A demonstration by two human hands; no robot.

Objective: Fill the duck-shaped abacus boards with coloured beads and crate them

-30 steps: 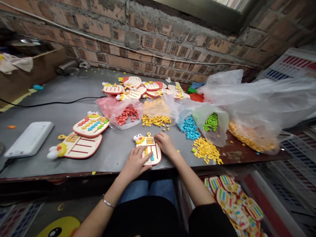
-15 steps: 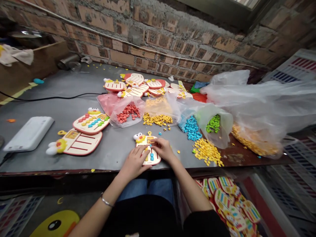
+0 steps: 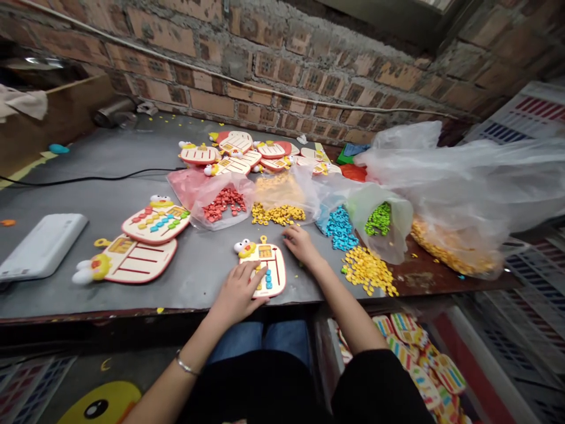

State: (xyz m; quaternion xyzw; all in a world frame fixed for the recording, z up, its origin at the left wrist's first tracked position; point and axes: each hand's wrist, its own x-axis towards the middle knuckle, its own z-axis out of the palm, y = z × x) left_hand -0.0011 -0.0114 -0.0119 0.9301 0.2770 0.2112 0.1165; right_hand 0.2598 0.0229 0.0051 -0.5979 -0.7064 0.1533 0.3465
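Observation:
A cream toy board (image 3: 274, 268) with a red rim, a duck-like head and slots lies on the table before me. Blue beads sit in one slot, and yellow ones show partly beneath my fingers. My left hand (image 3: 238, 290) rests across the board's left side, fingers over its face and thumb along the near edge, gripping it. Just beyond the board's upper right, my right hand (image 3: 301, 244) is at the tabletop with its fingers bent together. What its fingertips hold, if anything, is hidden.
Bags of red beads (image 3: 225, 203), yellow beads (image 3: 278, 213), blue beads (image 3: 339, 227) and green beads (image 3: 378, 219) stand behind. A loose yellow pile (image 3: 368, 270) lies right. Two boards (image 3: 145, 259) overlap at left, near a white power bank (image 3: 44, 246). More boards fill a bin (image 3: 481, 359) below.
My right hand has moved off the board, away and to the right, to the tabletop where loose beads lay. The board's rightmost slot now shows. My left hand stays on the board.

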